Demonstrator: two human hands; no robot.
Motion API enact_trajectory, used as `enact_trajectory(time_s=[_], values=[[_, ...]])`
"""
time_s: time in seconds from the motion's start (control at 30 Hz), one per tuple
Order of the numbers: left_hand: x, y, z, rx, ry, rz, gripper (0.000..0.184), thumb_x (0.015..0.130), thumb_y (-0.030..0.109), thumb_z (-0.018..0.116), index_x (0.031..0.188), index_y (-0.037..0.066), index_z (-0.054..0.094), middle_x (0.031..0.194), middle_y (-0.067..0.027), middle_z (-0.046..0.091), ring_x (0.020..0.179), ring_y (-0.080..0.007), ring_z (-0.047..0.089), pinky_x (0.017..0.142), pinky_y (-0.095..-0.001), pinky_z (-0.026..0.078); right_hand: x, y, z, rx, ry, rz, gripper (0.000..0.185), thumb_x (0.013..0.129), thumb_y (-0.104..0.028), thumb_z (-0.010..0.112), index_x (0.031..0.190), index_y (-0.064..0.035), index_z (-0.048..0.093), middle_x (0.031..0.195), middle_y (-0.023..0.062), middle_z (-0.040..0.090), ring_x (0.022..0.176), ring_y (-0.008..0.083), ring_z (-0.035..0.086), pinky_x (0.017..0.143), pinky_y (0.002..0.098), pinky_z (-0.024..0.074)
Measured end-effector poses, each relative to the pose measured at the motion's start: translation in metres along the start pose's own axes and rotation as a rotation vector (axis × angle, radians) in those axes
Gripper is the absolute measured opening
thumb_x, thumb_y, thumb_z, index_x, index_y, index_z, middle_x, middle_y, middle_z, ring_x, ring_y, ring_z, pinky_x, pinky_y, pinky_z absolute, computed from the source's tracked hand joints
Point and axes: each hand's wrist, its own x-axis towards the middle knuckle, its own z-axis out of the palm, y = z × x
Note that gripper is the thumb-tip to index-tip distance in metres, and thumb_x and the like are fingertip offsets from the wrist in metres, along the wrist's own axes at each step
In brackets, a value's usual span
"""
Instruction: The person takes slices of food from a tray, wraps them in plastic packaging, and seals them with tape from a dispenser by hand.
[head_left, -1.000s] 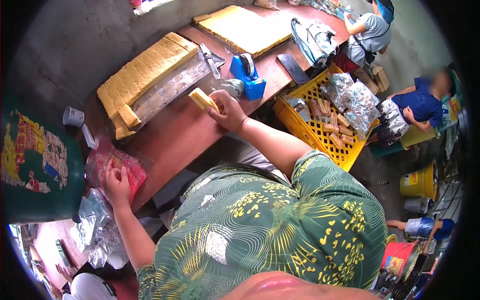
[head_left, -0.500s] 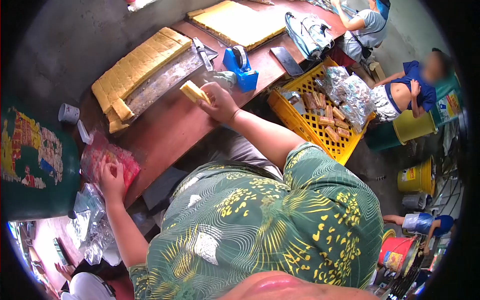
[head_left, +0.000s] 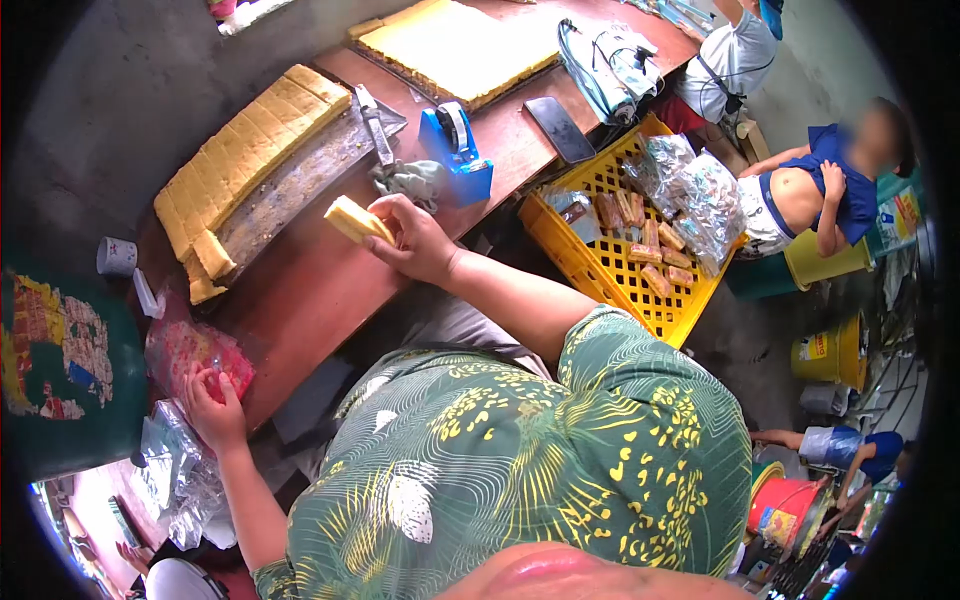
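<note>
My right hand (head_left: 418, 240) is closed around a small bar of yellow sponge cake (head_left: 355, 220), held above the table. At the table's near left corner my left hand (head_left: 213, 408) touches a pile of clear and red plastic wrappers (head_left: 195, 345), its fingers bent and apart. Beyond my hands, a row of cut yellow cake (head_left: 245, 140) lies on a crumb-strewn metal tray (head_left: 295, 175), with a loose piece at its near end. A long-bladed tool (head_left: 374, 125) rests at the tray's far end, next to a crumpled grey-green cloth (head_left: 410, 182).
A blue tape dispenser (head_left: 460, 160) and a phone (head_left: 560, 130) stand along the table (head_left: 320, 300). Farther back lies a whole sheet cake (head_left: 460, 45). To the right, a yellow crate (head_left: 575, 270) holds wrapped bars. Several people are nearby. A green drum (head_left: 60, 440) stands left.
My right hand, still holding the cake bar, has drawn slightly nearer and left. My left hand's fingers have shifted on the wrappers. The whole view has tilted a little.
</note>
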Motion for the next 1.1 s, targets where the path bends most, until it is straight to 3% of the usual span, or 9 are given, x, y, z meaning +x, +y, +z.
enact_trajectory(time_s=[0.3, 0.4, 0.57, 0.7, 0.8, 0.83, 1.0, 1.07, 1.1], values=[[0.004, -0.003, 0.003, -0.022, -0.021, -0.005, 0.024, 0.095, 0.025, 0.065, 0.109, 0.005, 0.064, 0.139, -0.0157, 0.063, 0.13, -0.0373, 0.056, 0.113, -0.049, 0.04, -0.001, -0.01, -0.009, 0.023, -0.104, 0.022, 0.045, 0.092, -0.021, 0.078, 0.125, -0.0064, 0.053, 0.105, 0.0133, 0.067, 0.094, 0.0211, 0.069, 0.085, 0.0353, 0.0565], [0.002, -0.002, 0.003, 0.008, 0.002, 0.015, 0.025, 0.096, 0.027, 0.064, 0.108, 0.005, 0.065, 0.139, -0.0159, 0.063, 0.13, -0.0374, 0.056, 0.113, -0.0488, 0.041, -0.001, -0.011, -0.009, -0.081, -0.094, -0.062, 0.045, 0.093, -0.015, 0.078, 0.127, -0.0049, 0.051, 0.101, 0.0069, 0.061, 0.088, 0.0117, 0.062, 0.077, 0.0291, 0.0533], [0.005, -0.014, 0.006, -0.015, 0.03, 0.06, 0.031, 0.102, 0.035, 0.061, 0.104, 0.004, 0.066, 0.131, -0.0168, 0.066, 0.126, -0.0342, 0.059, 0.108, -0.0456, 0.045, -0.006, -0.012, -0.003, -0.106, -0.026, -0.093, 0.046, 0.091, -0.016, 0.079, 0.126, -0.0045, 0.052, 0.1, 0.0074, 0.061, 0.086, 0.0135, 0.062, 0.077, 0.0305, 0.0533], [0.045, -0.063, 0.004, -0.861, -0.316, -0.459, 0.033, 0.1, 0.037, 0.067, 0.103, 0.004, 0.067, 0.108, -0.0108, 0.067, 0.106, -0.0274, 0.062, 0.097, -0.0409, 0.048, -0.006, -0.007, -0.001, -0.111, 0.056, -0.14, 0.046, 0.091, -0.016, 0.08, 0.126, -0.0039, 0.053, 0.102, 0.0082, 0.062, 0.088, 0.0143, 0.063, 0.078, 0.0313, 0.0538], [0.053, -0.053, 0.014, -0.245, -0.101, -0.075, 0.03, 0.097, 0.034, 0.071, 0.103, 0.005, 0.067, 0.108, -0.0105, 0.065, 0.104, -0.0298, 0.062, 0.095, -0.0415, 0.048, -0.006, -0.013, 0.0, -0.143, 0.024, -0.014, 0.048, 0.089, -0.023, 0.08, 0.126, -0.0065, 0.054, 0.109, 0.0161, 0.067, 0.099, 0.028, 0.071, 0.088, 0.0388, 0.057], [0.051, -0.026, 0.004, 0.027, -0.071, -0.035, 0.028, 0.095, 0.031, 0.074, 0.099, 0.005, 0.068, 0.118, -0.0126, 0.064, 0.108, -0.0312, 0.063, 0.097, -0.0413, 0.048, -0.006, -0.011, 0.0, -0.141, 0.02, -0.012, 0.048, 0.089, -0.022, 0.08, 0.126, -0.0066, 0.054, 0.108, 0.0154, 0.067, 0.099, 0.027, 0.07, 0.088, 0.0384, 0.0569], [0.044, -0.078, 0.038, -0.383, -0.05, -0.157, 0.023, 0.1, 0.022, 0.067, 0.1, -0.001, 0.072, 0.126, -0.0151, 0.066, 0.116, -0.0321, 0.063, 0.102, -0.0398, 0.047, -0.005, -0.001, 0.002, -0.126, -0.009, -0.035, 0.049, 0.089, -0.015, 0.081, 0.129, -0.0053, 0.054, 0.108, 0.0085, 0.066, 0.098, 0.0162, 0.065, 0.086, 0.0328, 0.0559], [0.047, -0.075, 0.018, -0.344, -0.117, -0.085, 0.025, 0.103, 0.021, 0.062, 0.108, -0.002, 0.07, 0.124, -0.0125, 0.067, 0.114, -0.0301, 0.064, 0.1, -0.0394, 0.049, -0.006, -0.009, 0.005, -0.079, -0.016, -0.002, 0.047, 0.091, -0.011, 0.079, 0.13, -0.0048, 0.053, 0.109, 0.0087, 0.066, 0.097, 0.0149, 0.065, 0.084, 0.0311, 0.0556], [0.052, -0.073, 0.011, -0.463, -0.11, -0.209, 0.025, 0.104, 0.021, 0.062, 0.112, -0.001, 0.07, 0.12, -0.0107, 0.067, 0.112, -0.0255, 0.064, 0.098, -0.0378, 0.05, -0.005, -0.007, 0.005, -0.077, -0.041, 0.008, 0.046, 0.091, -0.009, 0.078, 0.13, -0.0049, 0.053, 0.108, 0.0085, 0.066, 0.096, 0.0144, 0.065, 0.083, 0.0306, 0.0555]])
